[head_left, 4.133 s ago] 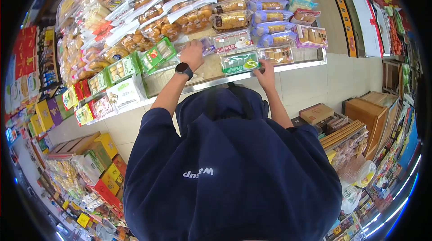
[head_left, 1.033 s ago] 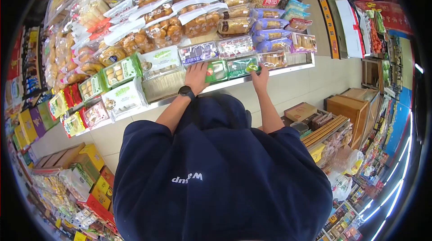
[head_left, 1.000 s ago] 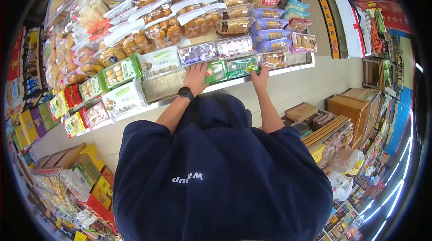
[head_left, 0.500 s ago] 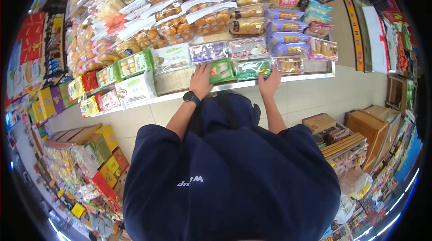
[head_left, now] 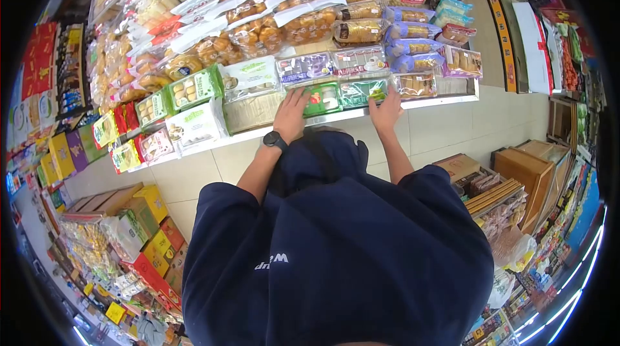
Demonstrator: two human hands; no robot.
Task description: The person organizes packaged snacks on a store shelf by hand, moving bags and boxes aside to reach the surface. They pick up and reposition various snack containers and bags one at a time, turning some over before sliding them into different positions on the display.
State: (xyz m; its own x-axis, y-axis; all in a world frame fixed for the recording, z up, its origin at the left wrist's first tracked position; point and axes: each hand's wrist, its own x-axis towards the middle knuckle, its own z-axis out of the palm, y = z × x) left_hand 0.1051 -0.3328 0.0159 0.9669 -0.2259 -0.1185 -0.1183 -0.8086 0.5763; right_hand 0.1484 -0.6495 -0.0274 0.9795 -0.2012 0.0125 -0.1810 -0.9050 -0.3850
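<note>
My left hand [head_left: 292,113], with a dark watch on the wrist, lies over the left end of a green pastry pack [head_left: 321,99], fingers extended and pressing on it. Beside that pack, in the front row of the display, sits a second green pack [head_left: 361,93]. My right hand [head_left: 386,113] rests at this second pack's right end, fingers apart and thumb toward its front edge. The two green packs lie in line between my hands. Right of my right hand is a clear pack of brown pastries [head_left: 413,85]. Behind stand a purple pack [head_left: 305,68] and a red-and-grey pack [head_left: 359,62].
Bagged rolls [head_left: 258,35] and wrapped cakes [head_left: 361,31] fill the display behind. A bare board [head_left: 253,112] shows left of my left hand. The metal front edge [head_left: 439,102] runs along the display. Stacked cartons [head_left: 145,217] and wooden boxes [head_left: 524,168] stand at the sides.
The left green pack, tilted before, now lies straighter in line with the second one. My left hand has shifted slightly with it; my right hand stays at the second pack's right end.
</note>
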